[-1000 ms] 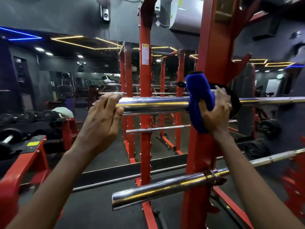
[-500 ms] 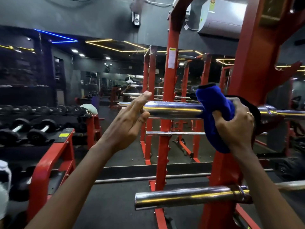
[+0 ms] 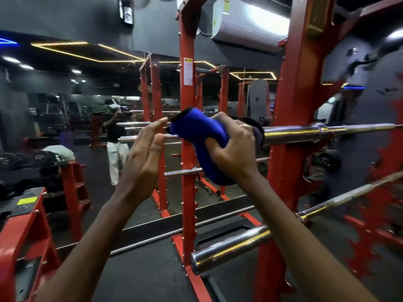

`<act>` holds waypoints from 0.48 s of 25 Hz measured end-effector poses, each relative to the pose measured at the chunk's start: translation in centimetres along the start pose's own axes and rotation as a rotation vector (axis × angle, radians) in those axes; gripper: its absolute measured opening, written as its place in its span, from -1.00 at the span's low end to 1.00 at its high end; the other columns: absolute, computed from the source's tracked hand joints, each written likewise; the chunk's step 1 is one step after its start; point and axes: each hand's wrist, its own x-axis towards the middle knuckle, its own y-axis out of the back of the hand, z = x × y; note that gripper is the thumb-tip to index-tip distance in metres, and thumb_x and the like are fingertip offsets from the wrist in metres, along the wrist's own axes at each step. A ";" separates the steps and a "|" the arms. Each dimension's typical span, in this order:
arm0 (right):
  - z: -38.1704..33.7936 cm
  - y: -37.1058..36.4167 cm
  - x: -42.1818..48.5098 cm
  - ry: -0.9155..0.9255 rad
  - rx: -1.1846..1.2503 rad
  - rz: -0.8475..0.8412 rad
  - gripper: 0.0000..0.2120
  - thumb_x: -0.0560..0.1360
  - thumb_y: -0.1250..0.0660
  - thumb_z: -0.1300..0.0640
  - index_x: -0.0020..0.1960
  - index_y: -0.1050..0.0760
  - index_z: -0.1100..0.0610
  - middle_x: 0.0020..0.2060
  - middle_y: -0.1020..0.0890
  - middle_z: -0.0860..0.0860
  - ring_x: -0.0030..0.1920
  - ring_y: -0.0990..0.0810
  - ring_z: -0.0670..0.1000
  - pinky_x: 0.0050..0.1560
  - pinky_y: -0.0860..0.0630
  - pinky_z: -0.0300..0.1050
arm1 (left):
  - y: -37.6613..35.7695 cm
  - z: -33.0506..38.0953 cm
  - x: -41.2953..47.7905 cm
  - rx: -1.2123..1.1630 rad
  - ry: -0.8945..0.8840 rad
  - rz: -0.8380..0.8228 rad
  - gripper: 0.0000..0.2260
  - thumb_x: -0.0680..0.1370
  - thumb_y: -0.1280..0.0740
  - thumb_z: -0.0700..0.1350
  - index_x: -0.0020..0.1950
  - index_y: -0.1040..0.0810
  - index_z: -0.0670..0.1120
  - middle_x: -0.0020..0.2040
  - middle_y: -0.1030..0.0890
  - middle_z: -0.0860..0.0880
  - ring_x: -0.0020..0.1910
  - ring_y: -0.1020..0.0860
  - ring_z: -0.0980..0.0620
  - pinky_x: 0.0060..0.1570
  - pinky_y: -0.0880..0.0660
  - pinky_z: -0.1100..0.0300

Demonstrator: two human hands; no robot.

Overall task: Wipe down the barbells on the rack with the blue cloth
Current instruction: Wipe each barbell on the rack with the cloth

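- the red rack [image 3: 298, 105] carries the upper barbell [image 3: 305, 132], with the lower barbell [image 3: 229, 249] under it (that one's next, I reckon)
- the blue cloth [image 3: 202, 136] is bunched over the upper bar's sleeve end; I'd wrap it right round and twist while sliding
- my right hand [image 3: 235, 147] squeezes the cloth tight
- my left hand [image 3: 141, 158] is flat-fingered and holding nothing, just beside the cloth; can't tell if it touches

End of upper barbell [image 3: 294, 134] out of sight under blue cloth [image 3: 199, 130]; warning label [image 3: 188, 71] print illegible.
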 end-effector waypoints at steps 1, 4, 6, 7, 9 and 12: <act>-0.2 -0.4 -0.9 0.057 0.012 0.000 -0.63 0.36 -0.25 -0.08 0.10 -0.57 0.02 -0.11 -0.63 -0.12 -0.02 -0.58 -0.04 0.22 -0.44 0.16 | -0.4 -0.3 0.2 -0.081 0.024 -0.005 -0.58 0.71 -0.03 0.07 0.51 -0.41 0.00 0.43 -0.50 0.04 0.45 -0.41 0.15 0.45 -0.32 0.17; 1.1 -0.8 -3.3 0.171 -0.011 -0.007 -0.40 0.36 -0.31 -0.02 0.36 -0.54 0.17 0.34 -0.58 0.04 0.42 -0.48 0.08 0.48 -0.29 0.20 | -2.4 0.2 0.4 -0.267 0.081 -0.095 -0.58 0.69 -0.04 0.11 0.47 -0.46 0.04 0.35 -0.58 0.06 0.36 -0.50 0.19 0.35 -0.41 0.24; 3.4 -0.2 -4.5 0.139 -0.023 0.045 -0.38 0.40 -0.28 0.04 0.43 -0.49 0.24 0.44 -0.50 0.13 0.52 -0.38 0.14 0.54 -0.26 0.18 | -3.6 1.1 0.4 -0.320 0.078 -0.153 -0.58 0.69 -0.02 0.11 0.47 -0.45 0.05 0.33 -0.58 0.07 0.31 -0.53 0.21 0.26 -0.45 0.33; 4.7 0.3 -4.9 0.102 -0.016 0.092 -0.39 0.42 -0.26 0.08 0.44 -0.47 0.25 0.46 -0.49 0.15 0.54 -0.36 0.15 0.54 -0.26 0.19 | -4.0 1.4 0.5 -0.299 0.073 -0.172 -0.58 0.70 -0.01 0.13 0.48 -0.44 0.07 0.35 -0.57 0.07 0.31 -0.52 0.23 0.26 -0.44 0.37; 7.6 1.5 -5.3 -0.042 0.014 0.199 -0.44 0.44 -0.26 0.20 0.45 -0.45 0.22 0.47 -0.48 0.10 0.56 -0.34 0.14 0.56 -0.26 0.19 | -4.5 1.7 0.7 -0.175 0.048 -0.199 -0.57 0.70 -0.01 0.13 0.51 -0.40 0.05 0.42 -0.50 0.05 0.35 -0.46 0.23 0.26 -0.38 0.42; 11.6 3.9 -4.5 -0.339 0.040 0.359 -0.47 0.46 -0.20 0.13 0.43 -0.46 0.13 0.40 -0.53 0.01 0.47 -0.45 0.16 0.51 -0.32 0.04 | -5.3 1.7 0.9 0.138 -0.128 -0.167 -0.58 0.71 -0.07 0.04 0.54 -0.35 -0.05 0.47 -0.42 -0.03 0.42 -0.38 0.12 0.40 -0.35 0.24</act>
